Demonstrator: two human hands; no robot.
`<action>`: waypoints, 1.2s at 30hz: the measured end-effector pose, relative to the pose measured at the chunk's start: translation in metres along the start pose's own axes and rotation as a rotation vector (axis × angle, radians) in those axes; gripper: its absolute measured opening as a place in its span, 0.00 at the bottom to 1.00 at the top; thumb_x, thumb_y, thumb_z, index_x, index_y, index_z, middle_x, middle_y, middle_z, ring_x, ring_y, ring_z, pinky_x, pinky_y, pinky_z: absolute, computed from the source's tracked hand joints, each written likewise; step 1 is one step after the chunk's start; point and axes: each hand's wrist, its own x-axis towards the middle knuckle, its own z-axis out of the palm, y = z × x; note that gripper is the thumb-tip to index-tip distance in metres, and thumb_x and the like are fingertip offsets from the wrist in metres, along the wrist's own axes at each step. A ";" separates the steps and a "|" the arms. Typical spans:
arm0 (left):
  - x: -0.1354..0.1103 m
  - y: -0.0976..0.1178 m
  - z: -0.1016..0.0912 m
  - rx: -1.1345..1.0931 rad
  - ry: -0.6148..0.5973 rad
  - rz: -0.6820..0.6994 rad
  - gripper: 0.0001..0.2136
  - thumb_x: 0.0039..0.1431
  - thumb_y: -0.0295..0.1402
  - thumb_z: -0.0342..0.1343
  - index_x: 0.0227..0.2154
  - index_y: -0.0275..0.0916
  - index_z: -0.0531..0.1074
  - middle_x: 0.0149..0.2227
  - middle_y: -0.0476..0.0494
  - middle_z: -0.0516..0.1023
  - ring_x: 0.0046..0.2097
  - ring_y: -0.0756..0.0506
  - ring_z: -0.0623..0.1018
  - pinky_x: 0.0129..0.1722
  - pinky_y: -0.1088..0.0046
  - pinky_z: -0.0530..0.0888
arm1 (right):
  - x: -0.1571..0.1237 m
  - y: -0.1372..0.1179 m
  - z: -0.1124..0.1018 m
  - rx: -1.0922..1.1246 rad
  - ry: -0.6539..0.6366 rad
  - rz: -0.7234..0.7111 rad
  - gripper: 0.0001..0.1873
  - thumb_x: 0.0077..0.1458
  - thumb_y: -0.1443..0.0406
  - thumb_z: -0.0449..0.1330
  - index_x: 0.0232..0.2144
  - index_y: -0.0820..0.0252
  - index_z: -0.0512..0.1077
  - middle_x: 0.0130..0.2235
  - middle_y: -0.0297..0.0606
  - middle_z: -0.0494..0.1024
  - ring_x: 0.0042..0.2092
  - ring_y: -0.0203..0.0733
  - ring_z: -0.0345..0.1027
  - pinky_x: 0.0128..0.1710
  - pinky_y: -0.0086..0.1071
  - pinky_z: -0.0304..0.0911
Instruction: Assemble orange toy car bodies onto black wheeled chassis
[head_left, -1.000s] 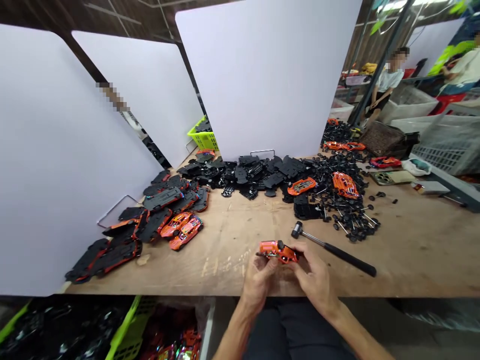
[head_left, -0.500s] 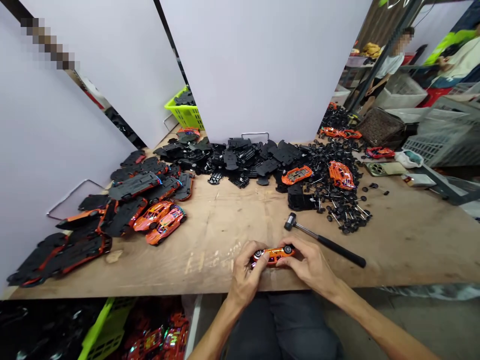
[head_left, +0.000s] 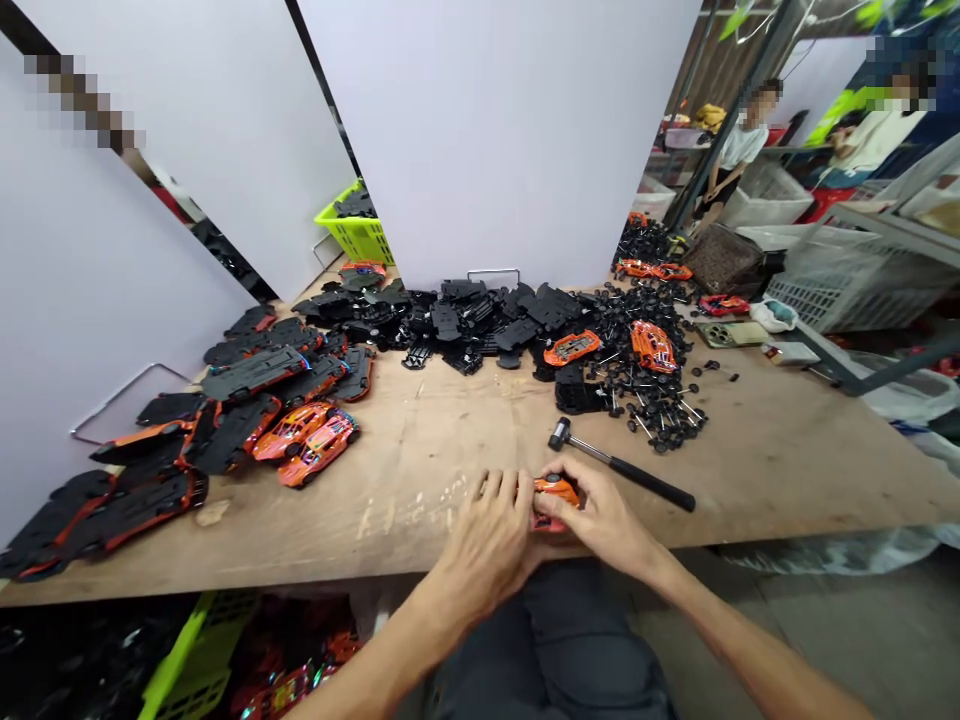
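At the front edge of the wooden table, an orange toy car (head_left: 556, 492) is held between both hands. My left hand (head_left: 491, 530) is closed over its left end, back of the hand up, covering much of it. Fingers and thumb of my right hand (head_left: 600, 510) grip its right end. A hammer (head_left: 626, 465) with a black handle lies just beyond my right hand. Black car bases (head_left: 480, 320) are heaped at the back, and small wheels on axles (head_left: 667, 410) are piled to their right. An orange car shell (head_left: 571, 347) rests among them.
Cars with black undersides up (head_left: 255, 375) fill the table's left side, two orange cars (head_left: 319, 450) beside them. A green basket (head_left: 356, 225) stands behind. Below the table are a green crate (head_left: 187, 650) and more shells. At right are a phone (head_left: 731, 333), crates and two people.
My left hand has turned over the car's left end, hiding more of it. My right hand still grips the other end. The view has swung slightly right.
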 end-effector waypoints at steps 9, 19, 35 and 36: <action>-0.047 -0.011 0.026 -1.287 -0.306 -0.893 0.12 0.47 0.31 0.59 0.36 0.34 0.71 0.27 0.54 0.62 0.26 0.52 0.63 0.32 0.73 0.61 | 0.010 0.043 -0.072 -0.729 0.240 -0.209 0.17 0.68 0.52 0.58 0.41 0.59 0.76 0.46 0.49 0.77 0.50 0.57 0.71 0.53 0.53 0.68; -0.056 -0.039 0.045 -1.845 -0.170 -1.163 0.14 0.47 0.26 0.56 0.40 0.31 0.69 0.28 0.52 0.65 0.27 0.51 0.72 0.42 0.66 0.72 | -0.029 0.021 -0.048 -0.592 -0.183 -0.432 0.25 0.69 0.70 0.51 0.64 0.51 0.70 0.43 0.39 0.84 0.42 0.43 0.79 0.42 0.33 0.73; -0.058 -0.043 0.040 -1.872 -0.258 -1.148 0.15 0.44 0.26 0.56 0.39 0.33 0.67 0.28 0.52 0.63 0.28 0.51 0.69 0.39 0.69 0.70 | -0.043 0.037 -0.042 -0.640 -0.065 -0.482 0.29 0.66 0.72 0.50 0.62 0.46 0.74 0.32 0.36 0.79 0.30 0.40 0.72 0.33 0.30 0.71; -0.058 -0.043 0.039 -1.874 -0.255 -1.155 0.15 0.44 0.26 0.56 0.39 0.33 0.67 0.28 0.52 0.63 0.28 0.51 0.69 0.39 0.69 0.70 | -0.040 0.037 -0.041 -0.617 -0.013 -0.453 0.28 0.66 0.72 0.50 0.61 0.47 0.75 0.32 0.36 0.79 0.32 0.41 0.73 0.36 0.32 0.73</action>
